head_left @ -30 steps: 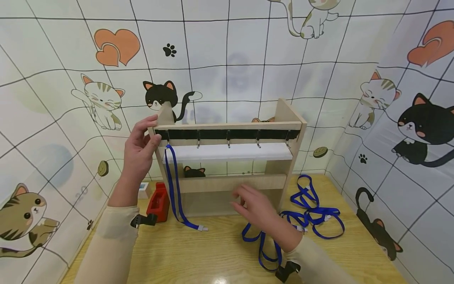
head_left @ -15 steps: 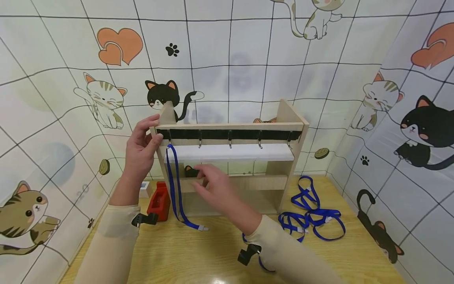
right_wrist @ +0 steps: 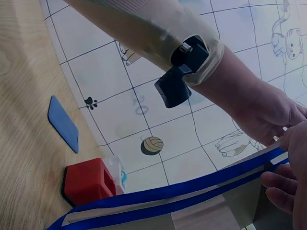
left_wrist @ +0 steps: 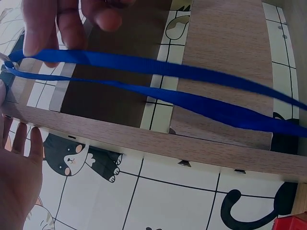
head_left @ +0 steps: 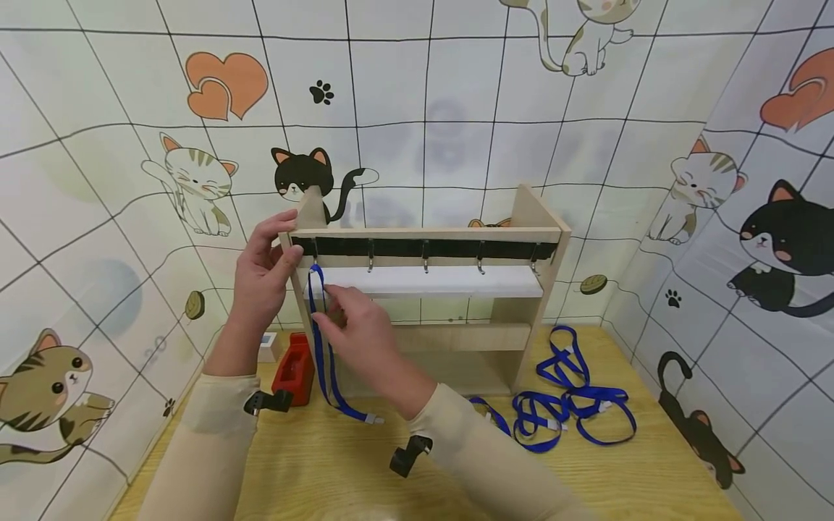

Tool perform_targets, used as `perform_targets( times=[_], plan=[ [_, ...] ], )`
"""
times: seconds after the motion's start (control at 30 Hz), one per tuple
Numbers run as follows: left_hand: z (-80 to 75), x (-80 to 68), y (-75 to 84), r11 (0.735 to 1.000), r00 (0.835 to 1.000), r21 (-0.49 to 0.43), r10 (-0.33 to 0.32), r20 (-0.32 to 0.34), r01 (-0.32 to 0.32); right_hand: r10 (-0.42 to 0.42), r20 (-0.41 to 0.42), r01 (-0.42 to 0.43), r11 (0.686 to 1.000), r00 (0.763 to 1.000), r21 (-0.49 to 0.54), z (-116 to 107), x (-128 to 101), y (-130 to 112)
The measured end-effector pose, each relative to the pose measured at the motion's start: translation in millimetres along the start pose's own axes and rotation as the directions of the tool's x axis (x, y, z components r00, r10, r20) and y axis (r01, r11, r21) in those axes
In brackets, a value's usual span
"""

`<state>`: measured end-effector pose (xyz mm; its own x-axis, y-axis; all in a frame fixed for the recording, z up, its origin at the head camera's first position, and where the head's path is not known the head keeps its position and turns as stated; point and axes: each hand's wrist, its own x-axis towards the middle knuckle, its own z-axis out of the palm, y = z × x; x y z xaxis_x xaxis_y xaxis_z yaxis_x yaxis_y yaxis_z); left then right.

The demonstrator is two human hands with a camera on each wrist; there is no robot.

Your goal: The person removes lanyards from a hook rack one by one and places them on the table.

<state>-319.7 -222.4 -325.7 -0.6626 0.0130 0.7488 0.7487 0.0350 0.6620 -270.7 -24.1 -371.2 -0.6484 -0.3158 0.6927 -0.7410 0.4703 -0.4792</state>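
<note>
A blue lanyard [head_left: 315,340] hangs from the leftmost hook of a wooden rack [head_left: 423,233], its clip end lying on the table. My left hand [head_left: 259,278] grips the rack's upper left corner, thumb in front. In the left wrist view, part of that hand [left_wrist: 19,177] shows beside the side panel. My right hand [head_left: 361,333] is at the upper part of the hanging lanyard, thumb and index finger apart, fingertips at the straps. In the right wrist view, the right hand's fingers [right_wrist: 283,184] lie close to the blue strap [right_wrist: 182,189].
Several more blue lanyards [head_left: 567,398] lie loosely on the table [head_left: 326,477] at the right. Left of the rack stand a red holder [head_left: 295,370] and a small white box [head_left: 268,347]. Several metal hooks [head_left: 426,257] line the black strip. A flat blue piece [right_wrist: 63,124] lies farther left.
My right hand has moved left and up, from in front of the rack's lower board to the hanging lanyard. The left hand has kept its hold on the corner.
</note>
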Motion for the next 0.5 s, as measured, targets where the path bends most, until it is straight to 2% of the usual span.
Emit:
perform_targets(
  times=[0.13, 0.27, 0.5],
  plan=[
    [-1.3, -0.2, 0.1, 1.000, 1.000, 0.000, -0.003, 0.000, 0.003, -0.014, 0.002, 0.014, 0.996, 1.000, -0.090, 10, 3, -5],
    [-1.7, 0.0, -0.6, 1.000, 1.000, -0.010, -0.001, -0.001, 0.001, -0.010, -0.006, 0.009, 0.991, 1.000, -0.131, 17, 6, -10],
    [-0.8, 0.9, -1.6, 1.000, 1.000, -0.006, 0.015, -0.006, -0.015, 0.014, -0.029, -0.018, 0.992, 0.999, -0.129, 27, 6, -17]
  ],
)
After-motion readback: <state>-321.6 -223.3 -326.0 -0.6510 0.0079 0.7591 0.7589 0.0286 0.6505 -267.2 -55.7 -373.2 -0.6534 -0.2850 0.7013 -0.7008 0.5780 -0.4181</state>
